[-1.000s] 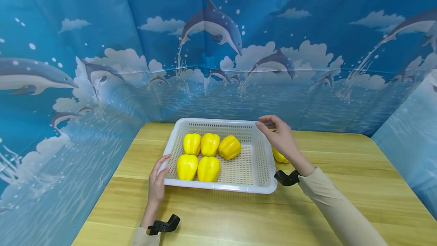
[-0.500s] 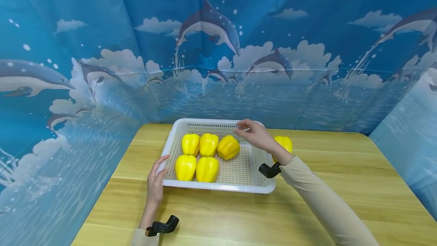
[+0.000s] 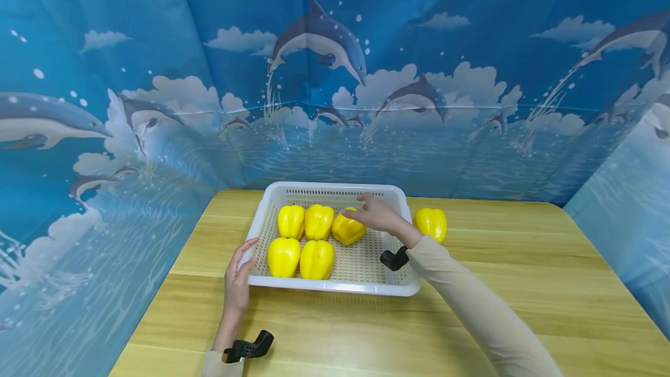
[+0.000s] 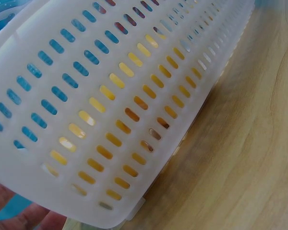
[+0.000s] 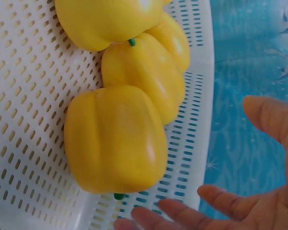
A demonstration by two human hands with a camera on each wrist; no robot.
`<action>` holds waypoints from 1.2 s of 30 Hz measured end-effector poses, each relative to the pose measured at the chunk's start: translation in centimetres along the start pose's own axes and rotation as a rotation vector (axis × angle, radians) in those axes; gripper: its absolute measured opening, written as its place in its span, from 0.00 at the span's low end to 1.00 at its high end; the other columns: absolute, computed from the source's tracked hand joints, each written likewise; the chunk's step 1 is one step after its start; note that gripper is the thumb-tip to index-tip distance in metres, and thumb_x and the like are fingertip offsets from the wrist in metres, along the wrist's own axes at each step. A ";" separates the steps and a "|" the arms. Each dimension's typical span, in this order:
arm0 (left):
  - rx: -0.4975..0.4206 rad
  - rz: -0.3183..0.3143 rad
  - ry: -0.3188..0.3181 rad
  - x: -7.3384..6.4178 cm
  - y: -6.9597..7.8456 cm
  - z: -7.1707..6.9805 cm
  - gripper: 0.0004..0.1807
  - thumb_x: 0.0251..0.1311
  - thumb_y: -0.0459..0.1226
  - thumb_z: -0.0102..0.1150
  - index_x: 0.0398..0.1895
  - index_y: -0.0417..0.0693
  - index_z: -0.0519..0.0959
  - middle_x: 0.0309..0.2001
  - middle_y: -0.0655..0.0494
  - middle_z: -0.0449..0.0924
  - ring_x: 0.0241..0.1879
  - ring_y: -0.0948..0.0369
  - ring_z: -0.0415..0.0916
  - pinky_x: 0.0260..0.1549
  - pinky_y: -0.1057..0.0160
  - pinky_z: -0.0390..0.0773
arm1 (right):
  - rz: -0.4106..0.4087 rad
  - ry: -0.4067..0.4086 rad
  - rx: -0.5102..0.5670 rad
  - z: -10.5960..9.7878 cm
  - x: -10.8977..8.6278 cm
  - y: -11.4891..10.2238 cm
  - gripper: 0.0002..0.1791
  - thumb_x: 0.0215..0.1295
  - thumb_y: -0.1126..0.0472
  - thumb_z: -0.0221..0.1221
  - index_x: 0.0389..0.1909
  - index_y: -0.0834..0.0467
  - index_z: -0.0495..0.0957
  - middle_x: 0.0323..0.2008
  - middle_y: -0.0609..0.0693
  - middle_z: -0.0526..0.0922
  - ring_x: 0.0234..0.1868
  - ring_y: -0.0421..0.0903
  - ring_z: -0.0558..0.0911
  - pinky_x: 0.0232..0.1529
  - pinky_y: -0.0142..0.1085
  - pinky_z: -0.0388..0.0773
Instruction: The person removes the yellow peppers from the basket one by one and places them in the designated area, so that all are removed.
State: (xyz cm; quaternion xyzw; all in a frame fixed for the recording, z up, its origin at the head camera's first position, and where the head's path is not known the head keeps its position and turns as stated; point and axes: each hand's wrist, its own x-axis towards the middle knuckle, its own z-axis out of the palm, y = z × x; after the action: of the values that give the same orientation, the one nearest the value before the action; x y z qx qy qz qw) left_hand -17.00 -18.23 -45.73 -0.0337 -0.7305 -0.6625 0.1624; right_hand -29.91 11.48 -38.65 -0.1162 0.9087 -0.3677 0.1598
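Observation:
A white perforated plastic basket (image 3: 366, 290) holds several yellow bell peppers, three in the back row and two in front. At its left end my left hand (image 3: 237, 290) rests against the rim, fingers and thumb extended; in the left wrist view its fingers (image 4: 31, 215) show at the basket's corner. My right hand (image 3: 381, 215) is over the basket beside the rightmost back bell pepper (image 3: 346, 230), overlapping part of it. The right wrist view shows this hand's spread fingers (image 5: 182, 215) apart from that tilted bell pepper (image 5: 115, 139), holding nothing.
One more yellow bell pepper (image 3: 431, 224) lies on the wooden table (image 3: 513, 260), just right of the basket and partly behind the right sleeve (image 3: 471, 295). A blue dolphin-print curtain (image 3: 335, 150) hangs along the table's back edge.
My right hand has moved left from the basket's right rim to over its inside, lowering toward the rightmost back bell pepper. The outside bell pepper is now more exposed. My left hand stays at the rim.

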 end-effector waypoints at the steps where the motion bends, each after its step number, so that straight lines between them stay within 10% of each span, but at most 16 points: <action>1: -0.001 -0.002 -0.001 0.0 0.0 0.0 0.21 0.67 0.25 0.36 0.62 0.32 0.67 0.67 0.42 0.62 0.65 0.51 0.58 0.54 0.74 0.63 | 0.013 -0.001 -0.003 0.1 0.1 0.0 0.43 0.64 0.40 0.55 0.69 0.64 0.56 0.64 0.65 0.65 0.61 0.60 0.68 0.53 0.51 0.71; 11: 0.017 -0.001 0.013 0.0 0.2 0.1 0.21 0.67 0.25 0.36 0.62 0.32 0.67 0.65 0.43 0.64 0.66 0.53 0.57 0.57 0.73 0.59 | 0.163 -0.062 -0.041 1.1 1.5 0.4 0.47 0.62 0.35 0.53 0.69 0.65 0.55 0.64 0.63 0.64 0.47 0.56 0.75 0.40 0.51 0.76; 36: 0.006 -0.002 0.010 0.1 0.3 0.2 0.21 0.68 0.25 0.36 0.62 0.31 0.66 0.65 0.40 0.63 0.66 0.51 0.56 0.56 0.74 0.60 | 0.272 -0.014 -0.089 3.5 3.7 1.3 0.56 0.59 0.33 0.54 0.71 0.70 0.46 0.66 0.68 0.59 0.57 0.60 0.70 0.34 0.51 0.79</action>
State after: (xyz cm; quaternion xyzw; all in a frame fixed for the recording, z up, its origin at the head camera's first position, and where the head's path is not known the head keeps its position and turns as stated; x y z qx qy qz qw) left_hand -17.04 -17.99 -45.42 -0.0292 -0.7316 -0.6608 0.1652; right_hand -32.18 8.98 -42.69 -0.0015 0.9303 -0.3013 0.2094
